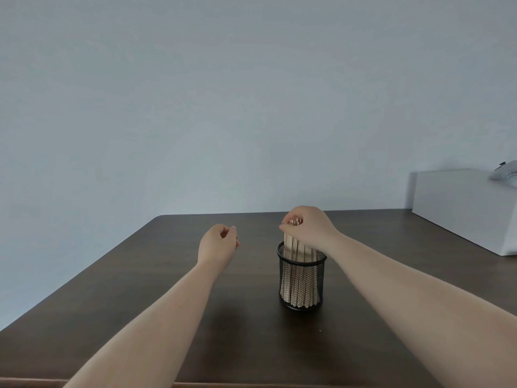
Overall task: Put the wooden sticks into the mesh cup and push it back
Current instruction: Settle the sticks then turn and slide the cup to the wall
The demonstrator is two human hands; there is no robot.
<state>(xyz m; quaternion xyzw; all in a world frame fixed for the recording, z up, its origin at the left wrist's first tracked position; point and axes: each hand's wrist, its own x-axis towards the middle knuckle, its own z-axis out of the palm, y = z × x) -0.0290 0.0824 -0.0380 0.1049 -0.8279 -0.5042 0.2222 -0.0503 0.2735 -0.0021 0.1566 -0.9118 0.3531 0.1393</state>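
Observation:
A black mesh cup (301, 278) stands upright on the dark wooden table (173, 275), a little right of centre. A bundle of pale wooden sticks (295, 249) stands inside it, with the tops rising above the rim. My right hand (307, 228) is closed over the tops of the sticks, directly above the cup. To the left of the cup my left hand (218, 243) hovers over the table, fingers loosely curled, holding nothing and apart from the cup.
A white box (461, 208) lies on the table's right side behind the cup, with a pale object (505, 172) on top. A plain wall stands beyond the table's far edge. The left table edge runs diagonally.

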